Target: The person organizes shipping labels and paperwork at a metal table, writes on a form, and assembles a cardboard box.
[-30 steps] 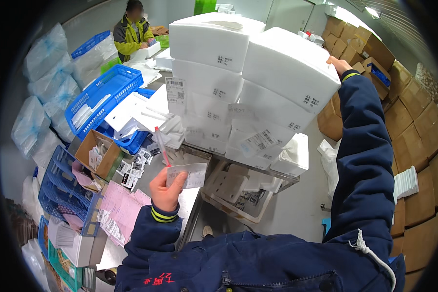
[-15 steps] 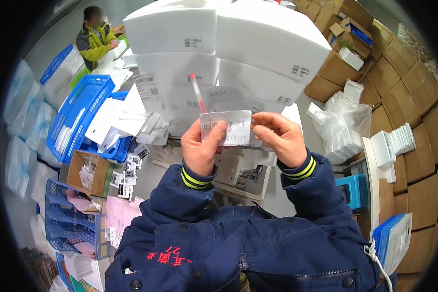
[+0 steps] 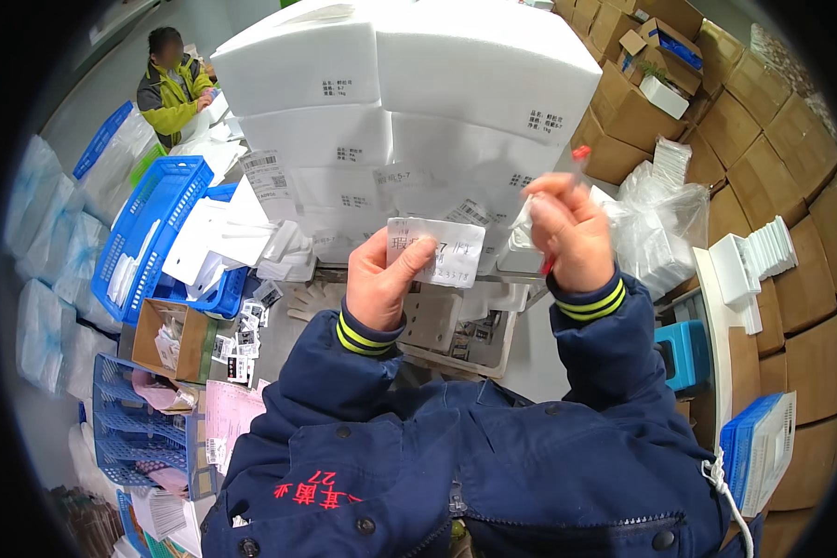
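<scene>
My left hand [image 3: 388, 276] is closed on a small white paper slip [image 3: 456, 244] with dark handwriting, thumb across its front. Off to the right, my raised right hand [image 3: 572, 232] is closed round a red-capped pen [image 3: 581, 154], slightly blurred. The pen's cap sticks out above the fingers and its red lower end shows below them. A small white scrap [image 3: 523, 219] shows at the right fingertips; what it is I cannot make out. Beyond both hands rises a stack of white foam boxes [image 3: 479, 70] with printed labels.
On the left are a blue crate [image 3: 149, 244], a cardboard box [image 3: 188, 342], small printed packets [image 3: 242, 344] and pink sheets [image 3: 235, 409]. A pale tray [image 3: 474, 361] sits below the hands. Brown cartons [image 3: 772, 186] line the right side. A person [image 3: 169, 88] works at far left.
My right hand has moved right and up, away from the slip, and the pen is now in it; before, the pen stood beside the slip at my left hand. The left hand still holds the slip.
</scene>
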A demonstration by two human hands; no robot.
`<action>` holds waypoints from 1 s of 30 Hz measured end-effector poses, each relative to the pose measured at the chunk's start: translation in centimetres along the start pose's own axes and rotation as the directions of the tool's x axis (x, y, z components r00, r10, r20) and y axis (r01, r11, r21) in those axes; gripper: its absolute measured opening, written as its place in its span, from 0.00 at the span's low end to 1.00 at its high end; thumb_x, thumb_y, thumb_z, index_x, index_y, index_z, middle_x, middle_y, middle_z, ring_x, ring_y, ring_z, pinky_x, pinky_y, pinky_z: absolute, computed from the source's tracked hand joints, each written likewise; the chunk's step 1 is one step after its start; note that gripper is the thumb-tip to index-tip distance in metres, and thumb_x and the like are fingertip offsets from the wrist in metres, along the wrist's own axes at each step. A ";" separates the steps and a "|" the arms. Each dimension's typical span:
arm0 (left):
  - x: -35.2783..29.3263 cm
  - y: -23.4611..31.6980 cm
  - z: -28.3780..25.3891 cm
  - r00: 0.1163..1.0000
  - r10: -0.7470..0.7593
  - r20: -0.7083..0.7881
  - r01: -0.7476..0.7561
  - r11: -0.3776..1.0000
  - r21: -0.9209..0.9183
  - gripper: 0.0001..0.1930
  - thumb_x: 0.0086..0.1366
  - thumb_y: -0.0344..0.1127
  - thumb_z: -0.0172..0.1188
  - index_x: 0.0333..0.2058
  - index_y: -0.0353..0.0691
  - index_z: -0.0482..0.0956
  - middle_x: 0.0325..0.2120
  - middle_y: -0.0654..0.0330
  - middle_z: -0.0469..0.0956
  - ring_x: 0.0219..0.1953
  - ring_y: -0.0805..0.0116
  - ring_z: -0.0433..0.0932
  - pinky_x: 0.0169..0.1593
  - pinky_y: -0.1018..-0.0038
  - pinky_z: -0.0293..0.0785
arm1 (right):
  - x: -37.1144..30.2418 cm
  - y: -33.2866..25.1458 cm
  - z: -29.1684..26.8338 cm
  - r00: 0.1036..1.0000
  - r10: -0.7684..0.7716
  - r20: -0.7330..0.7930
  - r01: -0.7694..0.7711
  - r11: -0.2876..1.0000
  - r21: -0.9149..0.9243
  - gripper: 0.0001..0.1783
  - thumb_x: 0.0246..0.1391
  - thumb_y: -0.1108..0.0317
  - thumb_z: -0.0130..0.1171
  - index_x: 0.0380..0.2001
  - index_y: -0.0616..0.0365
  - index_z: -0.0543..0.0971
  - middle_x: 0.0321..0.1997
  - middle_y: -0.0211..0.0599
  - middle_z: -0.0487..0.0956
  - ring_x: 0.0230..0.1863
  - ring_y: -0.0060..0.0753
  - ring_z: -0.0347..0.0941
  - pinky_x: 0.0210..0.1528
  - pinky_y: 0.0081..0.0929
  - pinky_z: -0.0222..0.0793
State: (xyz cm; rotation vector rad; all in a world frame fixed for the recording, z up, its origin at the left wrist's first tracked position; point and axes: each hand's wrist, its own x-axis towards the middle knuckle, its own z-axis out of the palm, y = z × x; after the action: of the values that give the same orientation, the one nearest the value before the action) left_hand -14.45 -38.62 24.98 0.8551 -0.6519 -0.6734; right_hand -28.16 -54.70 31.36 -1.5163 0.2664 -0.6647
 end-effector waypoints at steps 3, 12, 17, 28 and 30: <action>0.0 -0.1 0.5 1.000 0.023 -0.009 -0.023 0.998 0.055 0.09 0.60 0.31 0.57 0.37 0.32 0.76 0.30 0.61 0.78 0.33 0.76 0.74 0.39 0.78 0.71 | -0.3 0.9 0.3 0.981 0.131 0.140 -0.129 0.991 -0.019 0.11 0.49 0.69 0.60 0.36 0.62 0.76 0.24 0.22 0.71 0.23 0.10 0.60 0.24 0.11 0.55; 1.9 2.5 0.5 0.992 0.111 0.051 -0.122 0.907 0.403 0.33 0.51 0.26 0.63 0.55 0.39 0.57 0.48 0.52 0.69 0.49 0.62 0.70 0.51 0.69 0.67 | -0.1 2.1 0.4 0.983 0.070 0.170 -0.052 0.993 -0.108 0.06 0.47 0.72 0.60 0.27 0.64 0.78 0.21 0.22 0.72 0.23 0.12 0.62 0.25 0.14 0.59; 2.5 3.8 1.8 0.970 -0.181 0.161 0.040 0.775 0.630 0.13 0.49 0.30 0.67 0.33 0.33 0.76 0.26 0.63 0.77 0.28 0.79 0.73 0.31 0.82 0.69 | 0.0 2.0 1.2 0.969 0.099 0.226 -0.085 0.994 -0.068 0.06 0.49 0.72 0.59 0.29 0.65 0.78 0.23 0.24 0.74 0.25 0.13 0.65 0.28 0.14 0.62; 2.7 4.0 1.4 0.952 -0.260 0.162 0.120 0.804 0.582 0.11 0.50 0.29 0.67 0.31 0.33 0.77 0.22 0.66 0.75 0.25 0.82 0.71 0.29 0.85 0.65 | 1.7 1.2 0.4 0.889 0.224 0.399 -0.200 0.974 -0.103 0.05 0.48 0.73 0.57 0.28 0.65 0.77 0.22 0.22 0.72 0.23 0.11 0.63 0.25 0.12 0.59; 2.7 4.1 1.3 0.944 -0.281 0.172 0.132 0.800 0.586 0.11 0.49 0.30 0.67 0.31 0.33 0.77 0.22 0.66 0.75 0.25 0.82 0.71 0.29 0.85 0.65 | 2.0 1.8 0.2 0.879 0.208 0.429 -0.166 0.977 -0.135 0.05 0.48 0.73 0.57 0.28 0.64 0.77 0.21 0.22 0.72 0.22 0.10 0.63 0.25 0.12 0.59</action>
State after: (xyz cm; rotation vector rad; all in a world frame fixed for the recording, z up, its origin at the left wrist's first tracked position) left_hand -12.72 -39.27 29.68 1.4303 -1.0286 -0.8095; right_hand -26.09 -55.80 30.15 -1.6627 0.0948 -0.1421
